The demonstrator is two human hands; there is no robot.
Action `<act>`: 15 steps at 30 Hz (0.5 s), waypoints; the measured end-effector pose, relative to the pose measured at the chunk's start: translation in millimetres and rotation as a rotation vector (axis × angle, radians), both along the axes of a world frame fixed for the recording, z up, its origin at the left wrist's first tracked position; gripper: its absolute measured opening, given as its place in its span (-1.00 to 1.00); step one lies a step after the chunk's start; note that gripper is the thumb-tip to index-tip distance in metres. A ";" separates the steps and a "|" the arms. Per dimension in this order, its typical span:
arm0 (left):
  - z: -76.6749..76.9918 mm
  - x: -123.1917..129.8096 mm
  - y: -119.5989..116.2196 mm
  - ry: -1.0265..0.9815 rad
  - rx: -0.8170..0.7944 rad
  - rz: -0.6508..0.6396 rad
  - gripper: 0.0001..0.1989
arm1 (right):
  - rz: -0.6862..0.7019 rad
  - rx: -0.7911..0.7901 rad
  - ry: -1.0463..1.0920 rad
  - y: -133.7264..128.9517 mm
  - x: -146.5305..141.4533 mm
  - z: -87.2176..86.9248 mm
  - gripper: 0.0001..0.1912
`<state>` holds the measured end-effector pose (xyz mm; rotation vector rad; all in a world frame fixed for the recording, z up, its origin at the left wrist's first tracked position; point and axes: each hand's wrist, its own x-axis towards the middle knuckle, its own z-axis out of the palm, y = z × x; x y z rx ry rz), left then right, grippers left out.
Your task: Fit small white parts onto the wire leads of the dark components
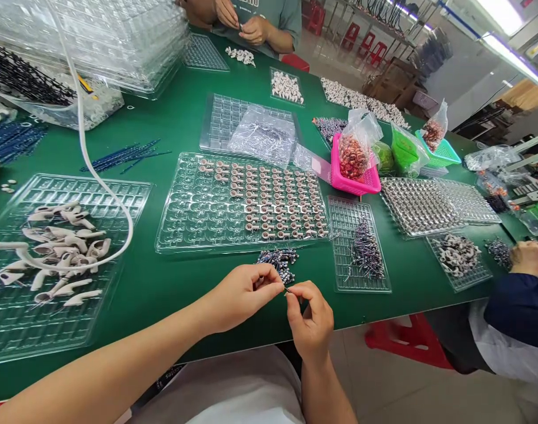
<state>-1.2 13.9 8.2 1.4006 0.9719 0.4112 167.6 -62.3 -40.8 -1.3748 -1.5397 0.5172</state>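
My left hand [246,297] and my right hand [312,323] meet at the table's front edge, fingertips nearly touching. Pinched between them is a small dark part [287,290], too small to name surely. Just behind lies a heap of small dark parts with shiny ends [278,262]. Beyond it, a clear compartment tray [193,206] carries rows of small white earbud-like shells with round openings [278,200] on its right side. To the right of my hands, another clear tray [345,268] bears a pile of small wired parts [367,250].
At left, a tray [132,188] holds white curved shells [70,253]; a white hose [81,118] arches over it. Stacked clear trays [132,47] stand behind. A pink basket [355,184] is at right. Co-workers' hands [245,26] work across the table and at far right [529,258].
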 end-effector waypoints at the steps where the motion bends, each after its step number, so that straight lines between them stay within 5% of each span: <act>1: 0.0 0.1 -1.1 0.015 0.035 0.003 -0.72 | 0.000 -0.021 0.018 -0.3 0.4 0.3 -0.90; 15: -9.3 1.7 -8.7 0.066 0.507 0.042 -0.81 | -0.030 -0.179 0.203 -3.1 3.2 -3.6 -0.92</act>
